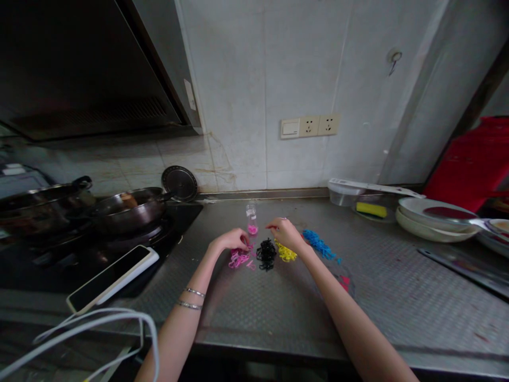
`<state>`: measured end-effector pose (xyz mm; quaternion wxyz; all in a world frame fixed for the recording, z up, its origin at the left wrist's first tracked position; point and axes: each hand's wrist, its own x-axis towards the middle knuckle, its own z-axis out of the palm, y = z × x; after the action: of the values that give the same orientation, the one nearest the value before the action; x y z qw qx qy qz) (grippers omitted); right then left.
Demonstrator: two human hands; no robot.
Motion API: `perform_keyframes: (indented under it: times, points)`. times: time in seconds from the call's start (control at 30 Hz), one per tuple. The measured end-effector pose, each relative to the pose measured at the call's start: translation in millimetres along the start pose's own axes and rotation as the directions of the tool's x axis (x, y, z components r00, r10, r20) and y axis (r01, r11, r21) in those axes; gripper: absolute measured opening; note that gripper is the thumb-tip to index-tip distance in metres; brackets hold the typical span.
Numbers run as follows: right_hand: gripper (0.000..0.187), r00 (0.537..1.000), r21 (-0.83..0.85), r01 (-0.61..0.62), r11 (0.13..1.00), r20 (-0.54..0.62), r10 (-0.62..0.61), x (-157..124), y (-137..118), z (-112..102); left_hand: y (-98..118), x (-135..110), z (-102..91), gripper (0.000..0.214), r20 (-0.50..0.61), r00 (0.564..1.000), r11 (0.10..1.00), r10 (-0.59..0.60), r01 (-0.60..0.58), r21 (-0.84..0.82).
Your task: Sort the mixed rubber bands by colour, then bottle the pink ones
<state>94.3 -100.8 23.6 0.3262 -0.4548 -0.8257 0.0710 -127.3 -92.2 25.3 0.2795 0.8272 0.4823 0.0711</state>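
My left hand is at the pile of pink rubber bands, fingers curled down and closed onto its top edge. My right hand hovers above the yellow rubber bands, its thumb and fingers drawn together and pointing left; anything between them is too small to make out. Between and beyond the hands stands a small clear bottle, upright, with pink bands at its bottom. Black rubber bands lie in a heap between the pink and yellow ones. Blue rubber bands spread out right of my right wrist.
A red patch shows beside my right forearm. Leftward are a phone-like device, a white cable and pans on the stove. At right stand a plastic container, a yellow sponge, stacked bowls and a knife.
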Motion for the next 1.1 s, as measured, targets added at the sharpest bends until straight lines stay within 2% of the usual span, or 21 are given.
perform_keyframes:
  times: [0.27,0.43,0.53,0.6,0.7,0.77,0.9,1.1]
  points:
    - [0.030,0.999,-0.036,-0.047,0.998,0.023,0.048,-1,-1,-3,-2,1,3.2,0.023,-0.028,0.999,0.999,-0.027,0.027,-0.023]
    - [0.030,0.999,-0.042,-0.045,0.998,0.022,0.046,-1,0,-2,-4,-2,-5.4,0.026,-0.043,0.999,0.999,0.003,-0.005,-0.035]
    - [0.030,0.999,-0.051,-0.030,0.998,0.013,0.030,-1,0,-2,-1,-10,-19.9,0.030,-0.097,0.994,0.992,0.039,-0.050,-0.112]
    - [0.030,1.000,-0.057,-0.014,0.998,0.014,0.014,-1,0,-3,2,-16,-33.7,0.031,-0.172,0.984,0.986,0.043,-0.070,-0.152]
    - [0.030,1.000,-0.062,0.008,0.998,0.014,-0.007,-1,-2,-3,9,-24,-57.2,0.032,-0.358,0.933,0.989,0.030,-0.080,-0.124]
    - [0.030,1.000,-0.065,0.015,0.998,0.014,-0.014,-1,-2,-3,15,-26,-71.7,0.034,-0.428,0.904,0.993,0.006,-0.056,-0.106]
    - [0.030,1.000,-0.068,0.020,0.997,0.001,-0.020,-1,-4,-4,28,-20,-92.0,0.032,-0.441,0.897,0.996,0.039,-0.072,-0.060]
    - [0.030,1.000,-0.050,0.019,0.999,-0.011,-0.020,-2,-6,-6,43,4,-104.8,0.026,-0.388,0.909,0.986,0.155,-0.116,0.123]
